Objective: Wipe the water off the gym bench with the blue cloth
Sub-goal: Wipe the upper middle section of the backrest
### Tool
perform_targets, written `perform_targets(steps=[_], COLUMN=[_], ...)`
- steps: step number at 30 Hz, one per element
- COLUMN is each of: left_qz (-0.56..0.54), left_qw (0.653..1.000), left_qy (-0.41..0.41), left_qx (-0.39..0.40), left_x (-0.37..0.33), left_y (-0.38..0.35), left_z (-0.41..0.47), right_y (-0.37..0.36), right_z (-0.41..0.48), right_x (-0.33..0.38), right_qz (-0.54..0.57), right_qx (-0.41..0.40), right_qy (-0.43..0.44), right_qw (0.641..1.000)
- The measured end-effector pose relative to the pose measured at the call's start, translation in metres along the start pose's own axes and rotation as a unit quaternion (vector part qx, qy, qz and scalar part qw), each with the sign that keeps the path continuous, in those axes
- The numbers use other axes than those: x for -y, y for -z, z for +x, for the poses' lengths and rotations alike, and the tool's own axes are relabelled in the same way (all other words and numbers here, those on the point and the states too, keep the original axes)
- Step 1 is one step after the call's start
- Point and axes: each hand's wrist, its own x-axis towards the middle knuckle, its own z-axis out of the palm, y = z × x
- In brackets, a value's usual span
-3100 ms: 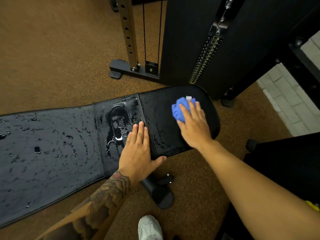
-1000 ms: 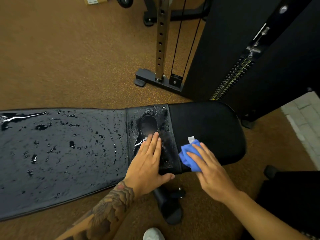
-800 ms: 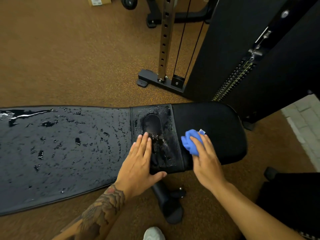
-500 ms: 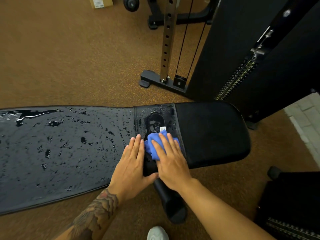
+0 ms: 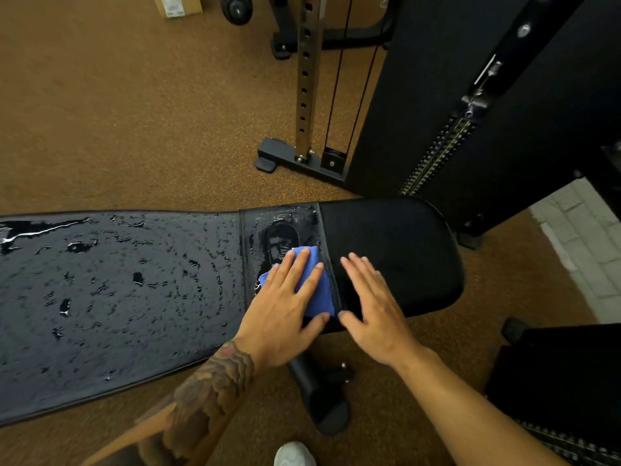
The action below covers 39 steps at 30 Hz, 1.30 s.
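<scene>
Single head-worn wide view, looking steeply down, close over the bench [image 5: 134,297], edges perhaps distorted

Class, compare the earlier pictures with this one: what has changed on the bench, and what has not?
The blue cloth passed from the right hand to the left hand, moving left onto the logo panel. The right hand let go and rests flat. The long black bench pad stays wet.
</scene>
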Motion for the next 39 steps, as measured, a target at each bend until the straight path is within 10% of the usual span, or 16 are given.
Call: perform_targets(steps=[18,28,39], left_qz=[0.057,0.043,0.01], left_qw=[0.994,0.998,0.991], left_qy=[0.082,-0.027,0.131], left_qx=[0.043,0.03,-0.039], left_x=[-0.02,-0.014,0.044], left_y=[-0.015,-0.027,-0.007], left_z=[0.01,0.047,0.046], right_y=[0.013,0.007,0.002], right_z=[-0.012,-0.014,-0.017], right_x=[-0.046,-0.05,-0.055], right_qz=[-0.239,-0.245,-0.227], right_qx=[0.108,0.085,0.056], right_qy=[-0.053,-0.048,-0.043], right_qw=[0.964,0.965,0.971])
